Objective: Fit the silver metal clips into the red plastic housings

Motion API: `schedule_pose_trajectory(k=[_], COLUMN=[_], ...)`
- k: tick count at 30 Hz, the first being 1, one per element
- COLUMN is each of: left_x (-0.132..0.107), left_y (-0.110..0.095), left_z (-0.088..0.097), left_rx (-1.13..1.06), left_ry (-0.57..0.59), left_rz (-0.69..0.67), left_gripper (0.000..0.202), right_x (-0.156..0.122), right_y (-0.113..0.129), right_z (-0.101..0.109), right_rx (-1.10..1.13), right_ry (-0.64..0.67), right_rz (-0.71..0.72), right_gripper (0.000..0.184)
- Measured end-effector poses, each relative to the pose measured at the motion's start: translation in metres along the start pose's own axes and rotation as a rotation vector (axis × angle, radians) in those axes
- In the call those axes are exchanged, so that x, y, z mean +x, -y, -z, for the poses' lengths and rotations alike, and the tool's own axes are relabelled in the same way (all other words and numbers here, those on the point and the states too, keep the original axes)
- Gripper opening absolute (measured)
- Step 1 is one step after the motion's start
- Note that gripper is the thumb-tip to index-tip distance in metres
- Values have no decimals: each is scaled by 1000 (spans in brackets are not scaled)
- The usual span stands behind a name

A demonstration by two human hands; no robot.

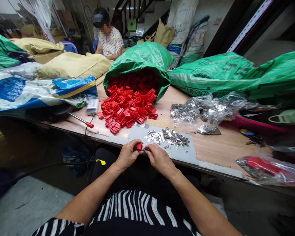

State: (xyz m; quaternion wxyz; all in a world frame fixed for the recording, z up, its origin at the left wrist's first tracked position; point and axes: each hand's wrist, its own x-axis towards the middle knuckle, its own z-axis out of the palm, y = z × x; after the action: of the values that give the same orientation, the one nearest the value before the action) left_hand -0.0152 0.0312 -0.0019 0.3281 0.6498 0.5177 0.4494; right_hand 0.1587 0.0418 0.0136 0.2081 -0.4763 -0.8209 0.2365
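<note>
My left hand point(127, 155) is closed round a red plastic part point(139, 146) at the table's front edge. My right hand point(160, 159) pinches a small shiny metal piece point(144, 149) against the right side of that part. Just beyond my hands, small silvery metal pieces point(170, 136) lie scattered on a grey mat point(137, 131). Behind the mat, a heap of red plastic parts point(127, 109) spills from the mouth of a green woven sack point(147, 54).
Clear bags of metal pieces point(186, 113) lie to the right, near a pink basket point(255, 123). A red-tipped lever point(82, 120) juts out at left. Another bag point(272, 170) lies at the right front edge. Across the table sits a person point(110, 41).
</note>
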Motion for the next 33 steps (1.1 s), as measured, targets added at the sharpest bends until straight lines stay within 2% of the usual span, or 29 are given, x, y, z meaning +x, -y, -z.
schedule_pose_trajectory(k=[3, 6, 10, 12, 15, 21, 27, 33], left_x=[-4, -9, -13, -16, -20, -26, -28, -31], left_y=[-8, -17, -27, -31, -34, -33, -34, -29], left_z=[3, 5, 5, 4, 2, -5, -10, -17], left_rx=[-66, -253, -745, -995, -1236, -1395, -1450, -1507], left_ry=[-25, -64, -35, 12, 69, 28, 27, 25], left_rz=[41, 118, 343, 455, 559, 661, 762, 704], left_gripper=[24, 28, 21, 21, 22, 11, 12, 8], right_x=[-4, -10, -18, -20, -21, -22, -25, -25], right_y=[-9, -11, -5, 0, 3, 2, 1, -3], right_z=[4, 11, 20, 21, 21, 19, 20, 16], right_rx=[134, 327, 514, 539, 533, 499, 503, 413], right_ry=[-33, 4, 130, 163, 177, 123, 131, 91], right_rz=[64, 40, 33, 39, 43, 46, 55, 65], right_gripper=[17, 16, 29, 40, 43, 38, 35, 30])
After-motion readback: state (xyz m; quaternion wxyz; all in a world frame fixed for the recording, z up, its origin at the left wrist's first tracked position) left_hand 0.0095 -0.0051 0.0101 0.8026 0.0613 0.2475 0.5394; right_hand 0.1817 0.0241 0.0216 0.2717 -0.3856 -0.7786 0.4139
